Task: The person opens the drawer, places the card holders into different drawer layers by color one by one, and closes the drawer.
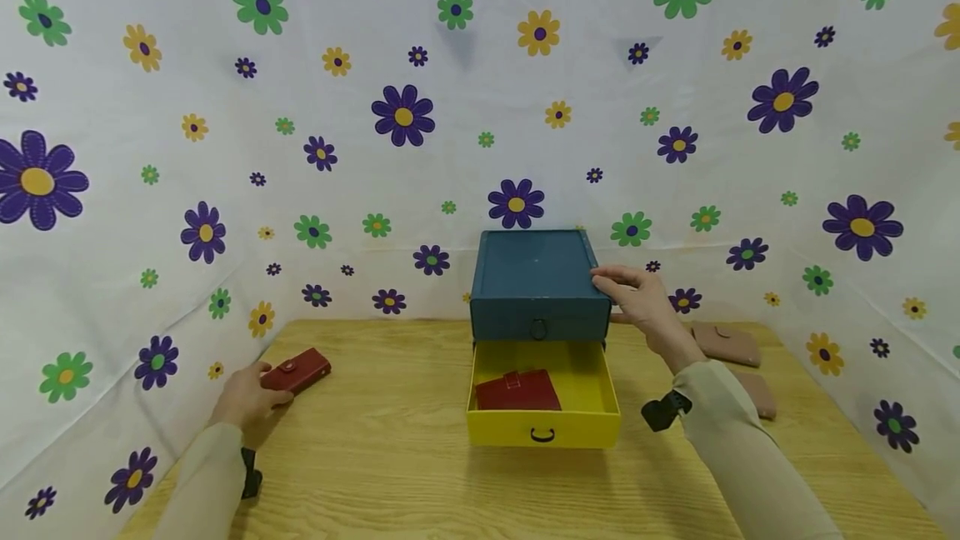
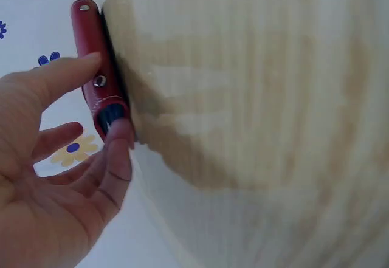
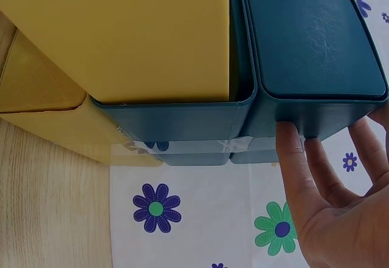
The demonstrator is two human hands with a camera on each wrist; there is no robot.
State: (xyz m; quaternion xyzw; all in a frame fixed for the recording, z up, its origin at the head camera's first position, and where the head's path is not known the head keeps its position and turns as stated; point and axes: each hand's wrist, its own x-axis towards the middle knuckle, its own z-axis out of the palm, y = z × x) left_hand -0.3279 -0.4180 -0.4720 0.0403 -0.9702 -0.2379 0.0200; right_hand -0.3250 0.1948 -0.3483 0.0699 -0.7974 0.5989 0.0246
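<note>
At the left of the table, my left hand (image 1: 247, 396) holds a small red leather case (image 1: 297, 370) with a snap button. In the left wrist view, the thumb lies on the case (image 2: 100, 73) and a fingertip is at its open, dark end. My right hand (image 1: 643, 307) touches the right side of a blue drawer unit (image 1: 536, 265) with fingers extended; in the right wrist view, the fingertips (image 3: 289, 135) rest against its side. Below, a yellow drawer (image 1: 544, 432) is pulled out, with a red wallet (image 1: 519, 392) lying inside.
Two pinkish-beige wallets (image 1: 726, 345) lie on the table to the right, partly behind my right forearm. The wooden table (image 1: 375, 457) is enclosed by a white cloth (image 1: 450, 173) printed with flowers, at the back and both sides.
</note>
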